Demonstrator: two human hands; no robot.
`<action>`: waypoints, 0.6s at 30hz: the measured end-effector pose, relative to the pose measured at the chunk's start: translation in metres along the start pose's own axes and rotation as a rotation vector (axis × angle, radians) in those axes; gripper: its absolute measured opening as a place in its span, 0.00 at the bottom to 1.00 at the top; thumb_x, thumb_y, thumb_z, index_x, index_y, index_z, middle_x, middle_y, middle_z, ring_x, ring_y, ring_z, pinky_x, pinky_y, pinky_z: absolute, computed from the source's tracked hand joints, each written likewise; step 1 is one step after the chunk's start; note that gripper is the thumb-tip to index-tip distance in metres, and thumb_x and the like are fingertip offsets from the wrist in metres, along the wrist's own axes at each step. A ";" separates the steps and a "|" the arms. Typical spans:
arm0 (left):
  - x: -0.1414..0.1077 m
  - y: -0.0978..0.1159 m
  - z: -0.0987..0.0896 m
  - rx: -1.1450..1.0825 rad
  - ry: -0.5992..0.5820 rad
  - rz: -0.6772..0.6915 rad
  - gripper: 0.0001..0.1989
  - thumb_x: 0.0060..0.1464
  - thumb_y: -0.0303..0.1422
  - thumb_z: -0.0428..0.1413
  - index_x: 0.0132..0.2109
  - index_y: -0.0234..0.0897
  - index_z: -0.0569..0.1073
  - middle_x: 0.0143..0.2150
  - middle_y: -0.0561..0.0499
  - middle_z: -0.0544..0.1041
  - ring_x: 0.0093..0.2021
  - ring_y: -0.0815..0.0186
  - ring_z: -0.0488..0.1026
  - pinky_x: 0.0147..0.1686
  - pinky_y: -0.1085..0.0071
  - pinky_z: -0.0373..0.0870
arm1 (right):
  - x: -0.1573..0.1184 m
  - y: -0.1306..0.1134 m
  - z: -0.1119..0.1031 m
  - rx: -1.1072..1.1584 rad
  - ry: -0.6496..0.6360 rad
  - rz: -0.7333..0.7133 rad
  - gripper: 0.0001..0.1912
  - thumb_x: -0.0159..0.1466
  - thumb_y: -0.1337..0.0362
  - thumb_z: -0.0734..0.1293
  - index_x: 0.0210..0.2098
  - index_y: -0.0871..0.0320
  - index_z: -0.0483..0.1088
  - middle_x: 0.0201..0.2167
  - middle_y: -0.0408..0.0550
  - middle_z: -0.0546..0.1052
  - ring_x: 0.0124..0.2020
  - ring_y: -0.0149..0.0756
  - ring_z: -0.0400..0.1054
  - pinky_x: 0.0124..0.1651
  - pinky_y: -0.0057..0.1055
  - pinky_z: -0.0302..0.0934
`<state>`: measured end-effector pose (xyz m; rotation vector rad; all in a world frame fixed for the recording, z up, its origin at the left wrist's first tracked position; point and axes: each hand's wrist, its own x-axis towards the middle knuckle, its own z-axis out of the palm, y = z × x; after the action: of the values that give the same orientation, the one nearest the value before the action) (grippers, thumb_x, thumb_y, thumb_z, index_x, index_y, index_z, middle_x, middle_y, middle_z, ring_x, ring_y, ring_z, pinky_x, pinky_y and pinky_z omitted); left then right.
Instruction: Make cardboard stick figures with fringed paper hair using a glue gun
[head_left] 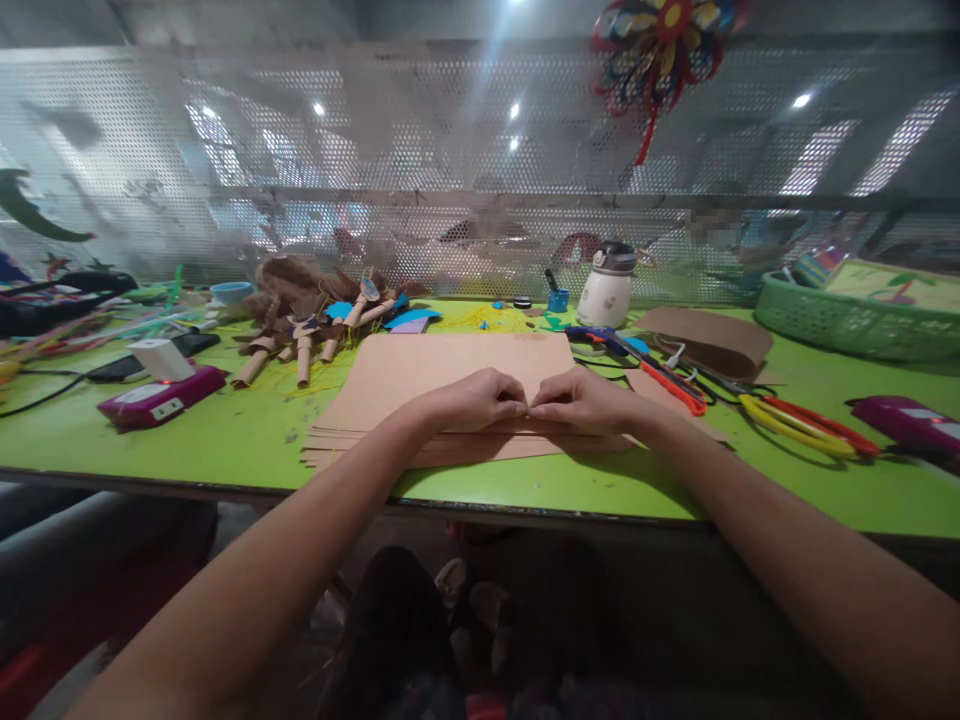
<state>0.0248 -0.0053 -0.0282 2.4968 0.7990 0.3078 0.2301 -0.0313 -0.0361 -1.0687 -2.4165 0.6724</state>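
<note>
A stack of light brown paper sheets (457, 362) lies on the green table in front of me, with the layered near edges showing. My left hand (480, 398) is closed, thumb and fingers pinching the near edge of the top sheet. Right beside it, my right hand (574, 400) pinches the same edge, and the fingertips of both hands almost meet. Under the hands the edge looks slightly raised or curled; my fingers hide just how it is bent.
Scissors with red handles (671, 385) and a yellow-and-red-handled tool (802, 425) lie to the right. Behind them are a curled brown sheet (705, 340), a white bottle (606, 290) and a green basket (840, 320). Brown paper rolls (303, 360) and a purple power strip (161, 398) lie left.
</note>
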 end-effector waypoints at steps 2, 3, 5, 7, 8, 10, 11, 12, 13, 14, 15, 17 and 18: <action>-0.001 0.000 -0.001 -0.008 -0.005 0.017 0.13 0.53 0.34 0.49 0.37 0.31 0.74 0.31 0.50 0.74 0.29 0.69 0.64 0.31 0.74 0.58 | -0.001 0.000 0.000 0.008 0.000 0.007 0.15 0.59 0.57 0.62 0.30 0.63 0.75 0.23 0.44 0.73 0.25 0.30 0.61 0.28 0.25 0.54; -0.001 0.001 -0.001 -0.012 -0.009 0.026 0.13 0.53 0.34 0.48 0.37 0.31 0.74 0.31 0.50 0.74 0.29 0.69 0.64 0.30 0.74 0.58 | -0.001 0.000 -0.001 0.009 -0.003 0.012 0.16 0.59 0.56 0.62 0.29 0.63 0.74 0.22 0.43 0.72 0.24 0.29 0.60 0.28 0.25 0.53; -0.003 0.002 -0.002 -0.024 -0.026 0.034 0.13 0.54 0.35 0.48 0.36 0.31 0.74 0.30 0.51 0.73 0.29 0.69 0.63 0.29 0.74 0.57 | -0.002 0.000 -0.002 0.012 -0.016 0.029 0.19 0.59 0.53 0.61 0.28 0.63 0.73 0.20 0.42 0.69 0.23 0.28 0.59 0.26 0.25 0.52; -0.004 0.004 -0.003 -0.031 -0.035 0.023 0.13 0.54 0.36 0.48 0.33 0.32 0.73 0.28 0.52 0.71 0.28 0.70 0.62 0.28 0.75 0.56 | -0.003 0.000 -0.003 0.010 -0.016 0.052 0.21 0.59 0.51 0.61 0.26 0.63 0.72 0.19 0.41 0.67 0.22 0.27 0.57 0.25 0.25 0.51; -0.005 0.005 -0.004 -0.030 -0.033 0.011 0.13 0.54 0.37 0.48 0.32 0.32 0.72 0.27 0.53 0.70 0.28 0.70 0.61 0.28 0.75 0.56 | -0.004 0.000 -0.004 0.009 -0.011 0.063 0.21 0.58 0.50 0.62 0.25 0.63 0.72 0.19 0.41 0.67 0.22 0.27 0.56 0.24 0.25 0.50; -0.006 0.006 -0.005 -0.013 -0.020 -0.018 0.15 0.54 0.39 0.48 0.30 0.32 0.71 0.26 0.54 0.68 0.27 0.71 0.60 0.26 0.75 0.54 | -0.005 0.001 -0.006 0.016 -0.004 0.081 0.21 0.57 0.50 0.62 0.24 0.62 0.71 0.18 0.40 0.66 0.21 0.27 0.55 0.24 0.25 0.49; -0.007 0.006 -0.005 0.000 -0.014 -0.027 0.15 0.55 0.40 0.48 0.30 0.32 0.70 0.26 0.54 0.68 0.27 0.71 0.60 0.26 0.75 0.53 | -0.006 0.001 -0.007 0.024 0.001 0.089 0.20 0.57 0.50 0.63 0.23 0.62 0.70 0.18 0.40 0.66 0.21 0.27 0.55 0.24 0.25 0.49; -0.007 0.006 -0.006 0.011 -0.012 -0.032 0.16 0.55 0.41 0.47 0.29 0.32 0.70 0.25 0.54 0.67 0.26 0.71 0.59 0.25 0.75 0.53 | -0.007 0.002 -0.008 0.032 0.002 0.097 0.20 0.57 0.50 0.63 0.23 0.62 0.70 0.18 0.40 0.66 0.21 0.27 0.55 0.24 0.25 0.49; -0.008 0.006 -0.006 0.019 -0.012 -0.034 0.17 0.55 0.41 0.47 0.30 0.32 0.70 0.25 0.54 0.67 0.26 0.71 0.59 0.25 0.75 0.53 | -0.007 0.003 -0.009 0.038 -0.001 0.106 0.20 0.56 0.50 0.63 0.23 0.62 0.70 0.18 0.41 0.66 0.21 0.27 0.55 0.24 0.25 0.49; -0.008 0.005 -0.007 0.024 -0.013 -0.033 0.18 0.55 0.42 0.47 0.30 0.32 0.70 0.26 0.54 0.68 0.26 0.71 0.60 0.25 0.75 0.53 | -0.008 0.003 -0.009 0.042 -0.003 0.115 0.20 0.56 0.50 0.63 0.23 0.63 0.69 0.18 0.41 0.66 0.21 0.27 0.55 0.24 0.25 0.49; -0.009 0.004 -0.007 0.024 -0.016 -0.031 0.18 0.55 0.43 0.47 0.31 0.32 0.71 0.26 0.54 0.68 0.27 0.71 0.60 0.26 0.75 0.53 | -0.008 0.003 -0.010 0.041 -0.010 0.120 0.21 0.56 0.50 0.63 0.22 0.62 0.69 0.18 0.41 0.66 0.21 0.26 0.55 0.23 0.25 0.49; -0.010 0.003 -0.009 0.021 -0.032 -0.021 0.18 0.55 0.43 0.47 0.32 0.33 0.71 0.27 0.53 0.69 0.27 0.70 0.61 0.26 0.75 0.54 | -0.008 0.004 -0.011 0.038 -0.038 0.126 0.21 0.57 0.49 0.63 0.22 0.62 0.69 0.17 0.40 0.64 0.21 0.26 0.54 0.23 0.24 0.49; -0.010 0.003 -0.010 0.020 -0.045 -0.013 0.17 0.55 0.42 0.47 0.33 0.33 0.72 0.27 0.53 0.70 0.28 0.70 0.62 0.27 0.75 0.55 | -0.008 0.004 -0.011 0.041 -0.053 0.127 0.21 0.57 0.49 0.63 0.23 0.62 0.69 0.17 0.40 0.64 0.21 0.26 0.54 0.23 0.24 0.49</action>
<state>0.0144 -0.0094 -0.0190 2.5071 0.8032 0.2399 0.2435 -0.0326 -0.0307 -1.2104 -2.3838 0.7980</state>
